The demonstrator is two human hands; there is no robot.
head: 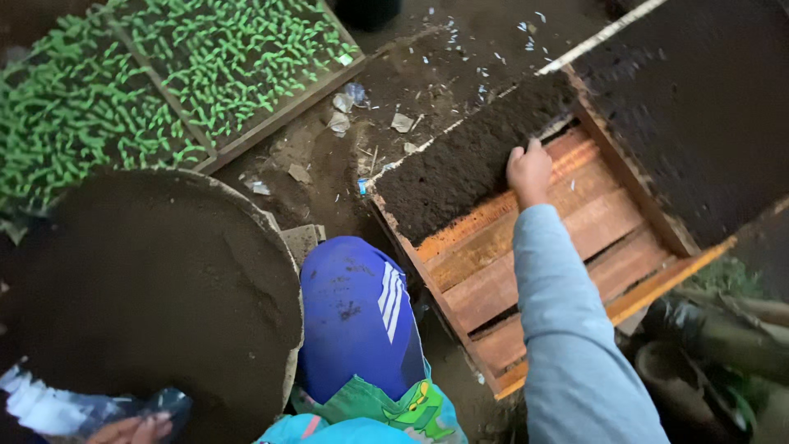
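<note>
Soil is lying dark and crumbly at the far end of a wooden tray, and the right hand is pressing on its edge. The fingers are curling down into the dirt, so the hand is half closed and holding nothing else. A long light blue sleeve is reaching out to it across the bare wooden slats. The tray is sitting on the muddy ground, in the middle right of the view.

Just beside the tray, a knee in blue trousers with white stripes is bending low. To the left, a big round tub is sitting full of brown soil. At the bottom edge, the left hand is peeking in by the tub, touching a shiny plastic bag. Only the fingertips are showing, so I cannot tell if it is gripping.

Farther away, at the top left, two trays of little green sprouts are sitting side by side. Small white scraps are lying on the mud between the trays.
</note>
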